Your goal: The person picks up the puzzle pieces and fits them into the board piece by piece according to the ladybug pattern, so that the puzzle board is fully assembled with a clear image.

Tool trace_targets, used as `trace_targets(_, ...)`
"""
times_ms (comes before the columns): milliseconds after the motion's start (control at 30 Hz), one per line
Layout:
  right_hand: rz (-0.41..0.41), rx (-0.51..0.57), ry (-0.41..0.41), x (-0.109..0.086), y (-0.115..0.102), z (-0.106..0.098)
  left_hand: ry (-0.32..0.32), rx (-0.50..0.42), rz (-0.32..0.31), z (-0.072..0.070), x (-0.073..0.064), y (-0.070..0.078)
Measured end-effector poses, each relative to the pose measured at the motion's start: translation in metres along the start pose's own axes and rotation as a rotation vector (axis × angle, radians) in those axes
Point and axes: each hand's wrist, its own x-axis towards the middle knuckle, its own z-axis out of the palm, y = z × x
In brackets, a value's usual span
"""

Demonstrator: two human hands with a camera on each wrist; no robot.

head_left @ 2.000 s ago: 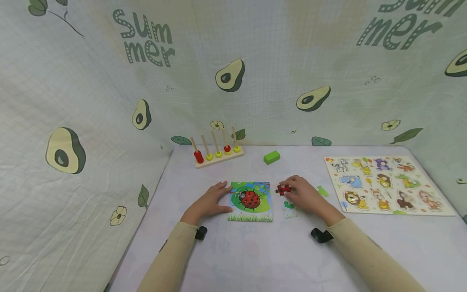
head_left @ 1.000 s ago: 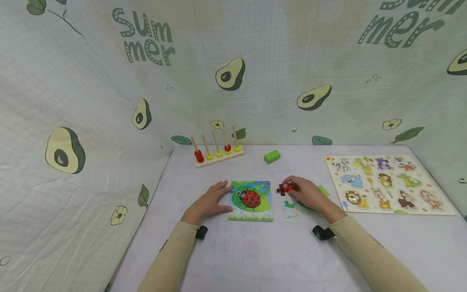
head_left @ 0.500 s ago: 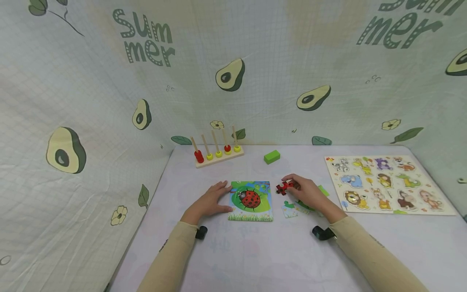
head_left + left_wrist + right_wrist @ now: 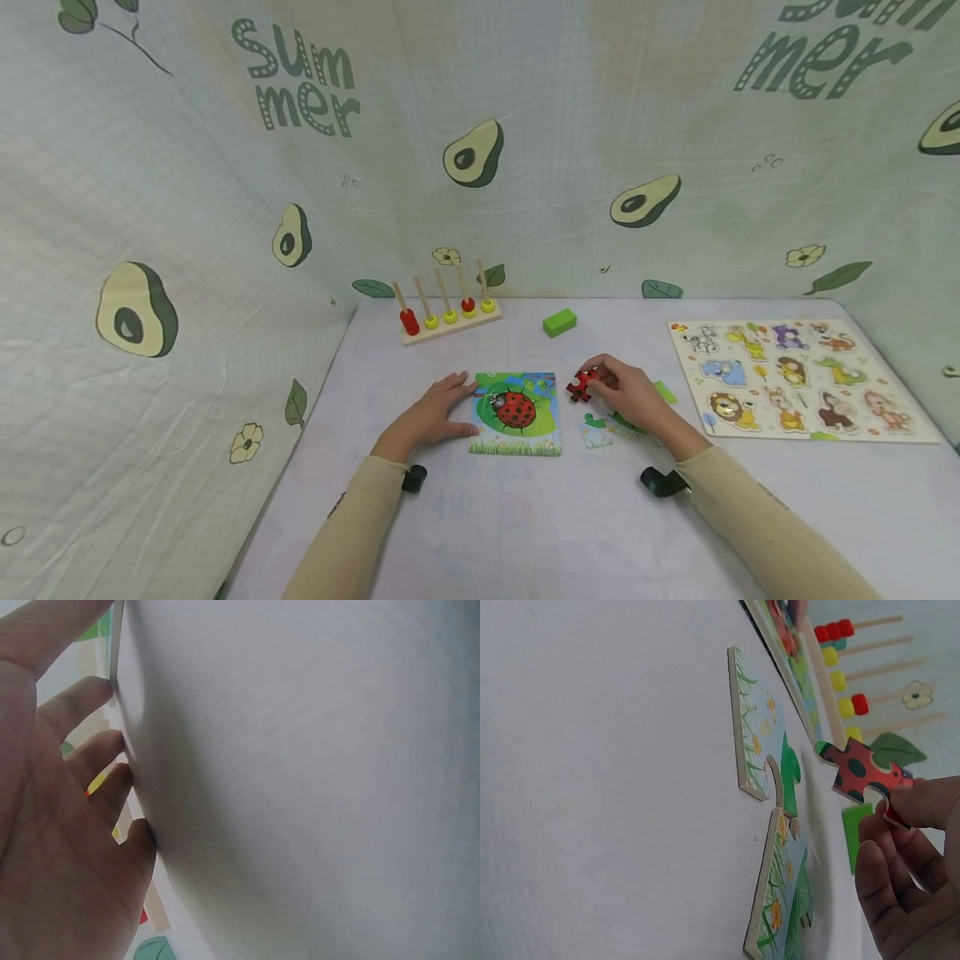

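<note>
A square ladybug puzzle board (image 4: 515,414) lies flat in the middle of the table. My left hand (image 4: 435,414) rests at its left side, fingers loosely spread, with fingertips and thumb tip right at the edge. To the right of the board, my right hand (image 4: 628,395) pinches a red puzzle piece (image 4: 581,386) with black spots between thumb and fingers. In the right wrist view this puzzle piece (image 4: 859,772) is held tilted above the table. Beneath and in front of that hand lie loose grass-and-flower pieces (image 4: 757,727), one partly hidden by the hand in the head view.
Behind the board stands a wooden peg abacus (image 4: 452,327) with red and yellow beads. A green block (image 4: 559,322) lies to its right. An animal peg puzzle (image 4: 798,379) covers the right side, and a green piece (image 4: 664,392) lies between it and my right hand.
My right hand has turned the red puzzle piece between its fingers and shifted slightly, uncovering more of the loose piece beneath. My left hand has stayed in place.
</note>
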Motion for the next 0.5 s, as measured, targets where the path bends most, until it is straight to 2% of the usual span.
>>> trace_targets(333, -0.032, 0.057, 0.036, 0.0016, -0.0005, 0.0038, 0.007, 0.005, -0.004, 0.0004, 0.0001, 0.0004)
trace_targets(500, -0.018, 0.092, 0.012, 0.0027, -0.0035, 0.0057, 0.006, 0.006, -0.006, 0.0003, 0.0002, 0.0006)
